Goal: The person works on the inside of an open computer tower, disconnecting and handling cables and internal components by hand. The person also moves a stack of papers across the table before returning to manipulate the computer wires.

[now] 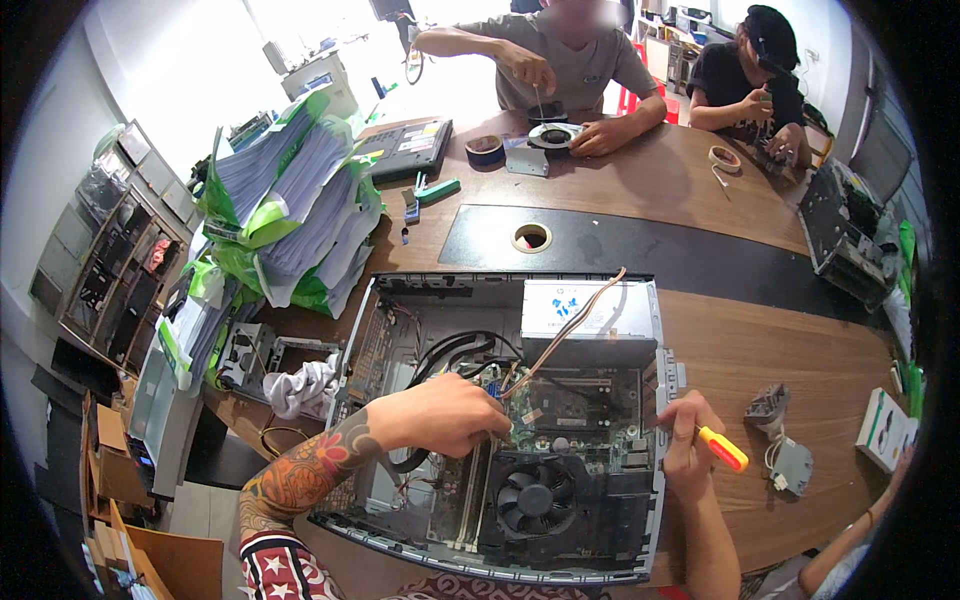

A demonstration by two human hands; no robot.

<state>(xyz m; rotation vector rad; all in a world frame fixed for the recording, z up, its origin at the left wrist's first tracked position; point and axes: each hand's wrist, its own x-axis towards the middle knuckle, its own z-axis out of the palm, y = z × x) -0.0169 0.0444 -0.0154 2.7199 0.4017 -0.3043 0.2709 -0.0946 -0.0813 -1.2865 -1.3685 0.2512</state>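
An open desktop computer case (484,277) lies on its side on the table in front of me. My left hand (450,415) reaches inside it, fingers bent together low over the motherboard (560,408); whatever the fingertips pinch is hidden. Beside the case's right wall, my right hand (690,450) grips a screwdriver (722,449) by its yellow and orange handle. A black cooling fan (535,496) sits on the near part of the board. At the far right corner is a silver power supply (545,312), with a brown and white cable (572,325) draped across it. Black cables (450,350) curl beyond my left hand.
Bagged paper stacks (290,200) tower at the left, near a metal drive cage (300,350). Across the table, one person handles a small fan (555,134); another sits farther right. A tape roll (531,237) lies behind the case. Loose metal parts (790,465) lie at right.
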